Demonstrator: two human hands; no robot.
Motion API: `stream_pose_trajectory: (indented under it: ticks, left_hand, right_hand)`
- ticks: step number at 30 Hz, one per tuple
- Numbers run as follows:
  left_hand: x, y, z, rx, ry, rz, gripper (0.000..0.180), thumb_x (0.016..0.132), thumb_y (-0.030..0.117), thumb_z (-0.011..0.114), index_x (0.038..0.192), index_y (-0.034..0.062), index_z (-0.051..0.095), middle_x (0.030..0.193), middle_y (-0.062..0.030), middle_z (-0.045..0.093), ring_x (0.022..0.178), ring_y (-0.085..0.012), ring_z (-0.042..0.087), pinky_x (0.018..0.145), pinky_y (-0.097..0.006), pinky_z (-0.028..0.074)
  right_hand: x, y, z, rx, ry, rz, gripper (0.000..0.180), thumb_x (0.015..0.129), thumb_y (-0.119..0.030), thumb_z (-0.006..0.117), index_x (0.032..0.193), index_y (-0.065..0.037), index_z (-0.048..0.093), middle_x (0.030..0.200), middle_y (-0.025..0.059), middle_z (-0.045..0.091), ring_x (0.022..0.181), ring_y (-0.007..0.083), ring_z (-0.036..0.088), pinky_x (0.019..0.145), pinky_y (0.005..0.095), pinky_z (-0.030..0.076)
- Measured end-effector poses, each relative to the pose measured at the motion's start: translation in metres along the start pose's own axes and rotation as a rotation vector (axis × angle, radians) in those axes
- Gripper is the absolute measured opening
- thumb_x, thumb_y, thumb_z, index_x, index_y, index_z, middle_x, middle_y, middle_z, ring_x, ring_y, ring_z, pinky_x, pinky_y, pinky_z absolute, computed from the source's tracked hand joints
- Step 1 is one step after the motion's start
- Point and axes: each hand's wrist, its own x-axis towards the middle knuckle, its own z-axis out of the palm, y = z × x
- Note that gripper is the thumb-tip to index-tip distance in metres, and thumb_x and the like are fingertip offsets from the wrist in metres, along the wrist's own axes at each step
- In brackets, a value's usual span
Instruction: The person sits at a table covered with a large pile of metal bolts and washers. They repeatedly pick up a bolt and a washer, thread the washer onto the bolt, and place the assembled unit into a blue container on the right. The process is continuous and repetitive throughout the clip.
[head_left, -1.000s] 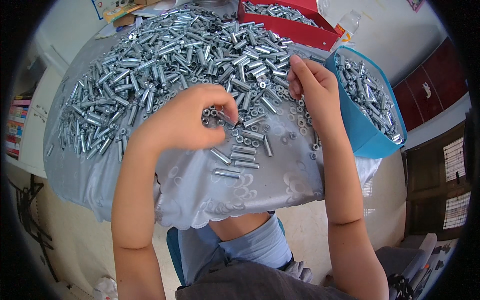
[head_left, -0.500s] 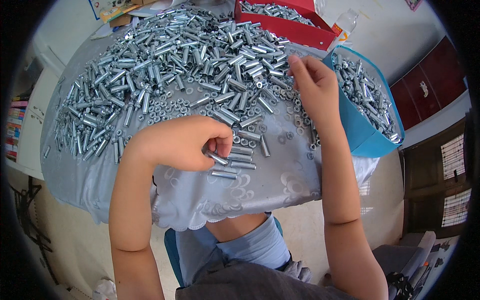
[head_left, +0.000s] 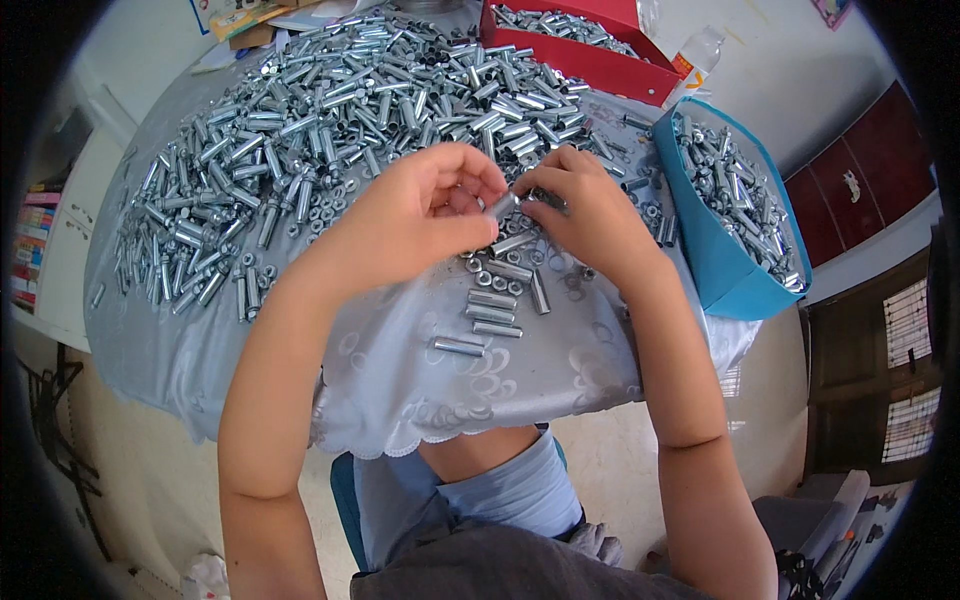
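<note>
L hand pinches a metal tube at its 3 o'clock. R hand is bent at tube's 3 o'clock; can't tell what it grips. Prob. fitting step now; next move needs tube steady, lined up w/ R hand.

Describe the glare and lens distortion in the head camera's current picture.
Head view: bright highlights glint off the metal tubes, and the tablecloth has a soft sheen. Same head view: corners go black around the fisheye circle, and the dark door looks skewed near the rim.
</note>
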Motion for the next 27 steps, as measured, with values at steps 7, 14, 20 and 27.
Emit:
stream_pose_trajectory:
  ticks: [7, 14, 20, 27]
  left_hand:
    - [0.008, -0.01, 0.003, -0.104, 0.249, -0.068, 0.033, 0.08, 0.005, 0.059, 0.111, 0.0002, 0.05, 0.101, -0.005, 0.056, 0.09, -0.0105, 0.053, 0.081, -0.024, 0.044]
    - [0.008, -0.013, 0.001, -0.196, 0.311, -0.095, 0.032, 0.084, 0.008, 0.057, 0.115, 0.0017, 0.049, 0.1, -0.0057, 0.058, 0.091, -0.0118, 0.055, 0.08, -0.024, 0.045]
    - [0.009, -0.014, 0.0, -0.243, 0.322, -0.077, 0.031, 0.084, 0.006, 0.056, 0.114, 0.0026, 0.05, 0.097, -0.0051, 0.057, 0.09, -0.0125, 0.056, 0.079, -0.024, 0.045]
    - [0.01, -0.024, 0.009, 0.811, 0.534, 0.424, 0.042, 0.075, 0.003, 0.065, 0.114, 0.008, 0.052, 0.089, -0.0066, 0.059, 0.083, -0.0156, 0.058, 0.077, -0.027, 0.045]
  right_hand:
    - [-0.002, 0.0, -0.001, -0.093, 0.009, -0.022, 0.016, 0.069, -0.011, 0.068, 0.084, -0.011, 0.064, 0.087, 0.0086, 0.054, 0.088, 0.0267, 0.052, 0.078, 0.0371, 0.044]
    - [0.007, -0.01, -0.011, 0.261, 0.238, 0.142, 0.015, 0.075, -0.007, 0.065, 0.089, -0.005, 0.059, 0.087, 0.0072, 0.058, 0.08, 0.0201, 0.057, 0.069, 0.0297, 0.046]
    - [0.008, -0.015, -0.012, 0.993, 0.341, 0.094, 0.015, 0.082, -0.001, 0.059, 0.094, 0.005, 0.052, 0.094, 0.0085, 0.059, 0.083, 0.0114, 0.058, 0.074, 0.0235, 0.048]
    - [0.006, -0.022, -0.014, 0.884, 0.363, 0.013, 0.026, 0.081, 0.002, 0.058, 0.107, 0.004, 0.054, 0.091, 0.0115, 0.062, 0.081, 0.0155, 0.061, 0.073, 0.0257, 0.05]
